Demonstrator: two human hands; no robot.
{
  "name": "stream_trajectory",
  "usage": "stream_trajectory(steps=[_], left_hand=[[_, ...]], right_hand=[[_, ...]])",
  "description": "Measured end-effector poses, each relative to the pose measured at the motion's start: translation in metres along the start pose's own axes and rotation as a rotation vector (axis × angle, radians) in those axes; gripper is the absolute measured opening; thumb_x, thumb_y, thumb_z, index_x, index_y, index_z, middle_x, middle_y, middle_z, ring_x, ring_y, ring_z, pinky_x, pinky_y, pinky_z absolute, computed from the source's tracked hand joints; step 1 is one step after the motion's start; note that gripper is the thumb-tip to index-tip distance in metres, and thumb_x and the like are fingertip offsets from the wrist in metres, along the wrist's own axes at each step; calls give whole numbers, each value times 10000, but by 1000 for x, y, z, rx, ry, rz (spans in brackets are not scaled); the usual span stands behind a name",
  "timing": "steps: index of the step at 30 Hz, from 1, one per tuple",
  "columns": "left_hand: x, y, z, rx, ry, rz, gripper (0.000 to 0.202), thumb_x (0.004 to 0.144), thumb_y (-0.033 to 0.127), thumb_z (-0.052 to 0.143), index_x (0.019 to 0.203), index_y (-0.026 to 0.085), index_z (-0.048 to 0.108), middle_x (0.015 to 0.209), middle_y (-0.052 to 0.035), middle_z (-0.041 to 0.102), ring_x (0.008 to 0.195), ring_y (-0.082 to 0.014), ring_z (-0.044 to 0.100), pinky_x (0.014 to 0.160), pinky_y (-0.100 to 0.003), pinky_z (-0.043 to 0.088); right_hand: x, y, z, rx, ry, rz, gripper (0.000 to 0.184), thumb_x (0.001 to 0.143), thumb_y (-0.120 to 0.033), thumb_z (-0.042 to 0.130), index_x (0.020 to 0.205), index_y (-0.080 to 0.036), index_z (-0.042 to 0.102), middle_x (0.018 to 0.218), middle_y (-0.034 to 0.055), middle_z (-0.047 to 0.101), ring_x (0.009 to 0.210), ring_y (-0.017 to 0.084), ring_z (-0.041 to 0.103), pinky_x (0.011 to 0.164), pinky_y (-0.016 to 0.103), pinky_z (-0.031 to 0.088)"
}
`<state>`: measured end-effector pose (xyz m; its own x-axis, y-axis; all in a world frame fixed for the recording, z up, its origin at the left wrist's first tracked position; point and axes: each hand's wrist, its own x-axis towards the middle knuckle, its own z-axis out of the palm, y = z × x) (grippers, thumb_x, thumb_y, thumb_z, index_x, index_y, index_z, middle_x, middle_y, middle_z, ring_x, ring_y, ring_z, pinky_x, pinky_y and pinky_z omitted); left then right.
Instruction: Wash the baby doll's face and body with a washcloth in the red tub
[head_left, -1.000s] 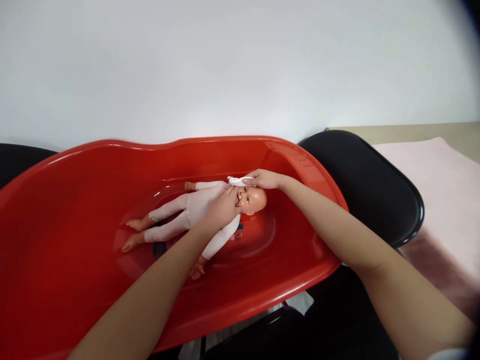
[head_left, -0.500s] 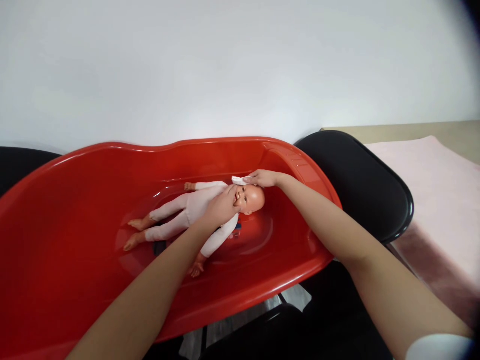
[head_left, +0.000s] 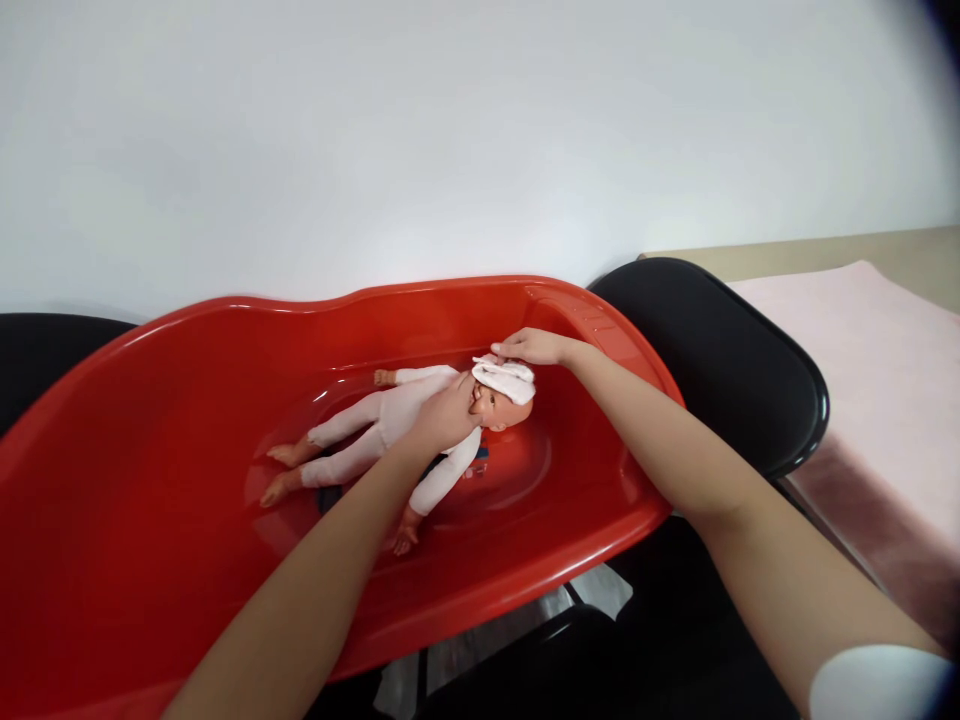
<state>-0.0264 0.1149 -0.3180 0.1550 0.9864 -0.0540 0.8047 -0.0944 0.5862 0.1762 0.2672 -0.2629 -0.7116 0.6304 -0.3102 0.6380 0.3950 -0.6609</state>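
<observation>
A baby doll (head_left: pixel 405 410) in pale pink clothes lies on its back inside a red baby bathtub (head_left: pixel 187 400), head to the right. My left hand (head_left: pixel 448 412) grips it at the neck and chin, fingers partly out of sight. A folded white cloth (head_left: pixel 510 380) covers part of the doll's forehead. At the far side of the head, my right hand (head_left: pixel 529 346) pinches the cloth's edge between thumb and fingers. The doll's bare feet point left, and its near arm hangs toward the tub's front wall.
A black chair seat (head_left: pixel 705 360) adjoins the tub's right end, with a pink sheet (head_left: pixel 862 370) beyond it. Another black surface (head_left: pixel 52 350) shows at the left. A pale wall (head_left: pixel 450 140) rises behind the tub. Dark furniture lies below its front rim.
My right hand has lifted slightly, and the white cloth now lies spread over the doll's forehead instead of at the far side of its face. My left hand stays at the neck.
</observation>
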Motion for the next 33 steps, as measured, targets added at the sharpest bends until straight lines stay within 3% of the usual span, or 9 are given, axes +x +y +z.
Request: stream_trajectory(steps=[2,5,8,11,16,22,25,29,33], left_hand=[[0,0,0,22,6,22,370,908,255,626,1271,250,552,1346,-93,675,1172,-313,658,1002,-427,519],[0,-1,-2,59,6,8,292,914,264,631,1197,250,558,1299,-102,687,1132,-311,662,946,-413,525],[0,-1,-2,65,3,2,349,924,266,621,1265,258,547,1346,-112,670,1162,-320,653,936,-409,522],[1,-2,-2,62,-12,5,377,917,257,627,1285,262,545,1360,-102,664,1209,-319,634,964,-406,513],[0,-2,-1,69,-16,0,413,917,250,614,1323,276,543,1366,-77,660,1206,-315,641,955,-416,502],[-3,4,-2,68,-11,4,420,924,270,625,1334,264,533,1439,-96,637,1236,-327,630,954,-396,500],[-2,2,-2,73,-16,-10,457,918,276,647,1359,272,526,1450,-96,637,1279,-329,606,991,-387,494],[-1,-1,-1,91,-29,10,559,934,286,641,1465,279,467,1558,-119,560,1379,-351,552,1064,-418,473],[-1,-2,2,115,-33,17,615,945,293,633,1521,269,419,1648,-147,465,1441,-373,507,1106,-444,450]], right_hand=[[3,3,2,-89,2,18,503,898,-601,744,1142,-161,759,1181,106,759,989,234,684,856,297,525],[7,9,9,-92,-34,-87,733,789,-455,879,1433,-207,633,1507,124,610,1269,287,635,1047,329,514],[11,15,16,-9,-252,-196,894,768,-449,894,1558,-251,523,1556,88,586,1351,284,601,1108,329,492],[14,20,18,39,-371,-161,831,806,-547,853,1519,-238,556,1405,77,702,1224,274,676,1023,327,544],[12,21,12,1,-321,55,720,860,-689,747,1352,-168,671,1295,141,746,1102,305,725,943,374,589],[6,10,14,1,-367,-60,1062,621,-489,967,1547,-240,509,1456,94,664,1231,303,679,986,361,590],[7,9,15,-20,-346,-65,1062,619,-484,969,1545,-230,514,1478,102,645,1271,318,660,1020,383,579],[11,13,11,-40,-306,6,909,722,-691,863,1429,-176,616,1405,141,691,1196,325,704,1012,405,582],[15,20,11,-43,-307,89,899,745,-935,643,1122,-125,744,1036,163,792,950,324,768,908,419,607]])
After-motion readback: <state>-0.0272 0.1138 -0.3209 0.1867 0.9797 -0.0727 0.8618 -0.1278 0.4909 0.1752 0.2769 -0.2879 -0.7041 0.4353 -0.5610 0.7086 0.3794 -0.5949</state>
